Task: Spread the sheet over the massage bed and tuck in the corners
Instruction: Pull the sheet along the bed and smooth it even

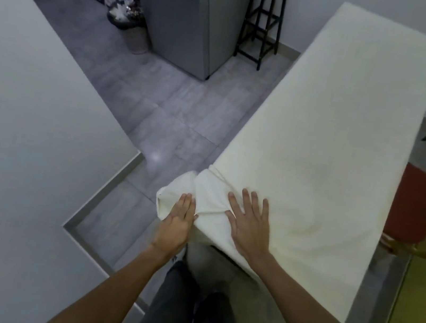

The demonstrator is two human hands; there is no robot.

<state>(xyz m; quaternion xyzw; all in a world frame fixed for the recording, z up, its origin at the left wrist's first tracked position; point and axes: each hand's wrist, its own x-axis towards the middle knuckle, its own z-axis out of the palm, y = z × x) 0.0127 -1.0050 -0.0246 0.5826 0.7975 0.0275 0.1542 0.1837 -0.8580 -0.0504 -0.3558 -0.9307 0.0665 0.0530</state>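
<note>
My right hand (249, 223) is spread flat pinning the sheet (324, 123), left hand (179, 218) flat-fingered on the loose corner flap (173, 191) at 9 o'clock, which I reckon pops untucked if that pin slips.

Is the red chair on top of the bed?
No, the round red-seated chair stands on the floor beside the long massage bed, whose cream cloth sheet has only two hands on it.

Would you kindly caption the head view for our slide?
Left hand gathers loose sheet corner; right hand lies flat on the bed.
</note>
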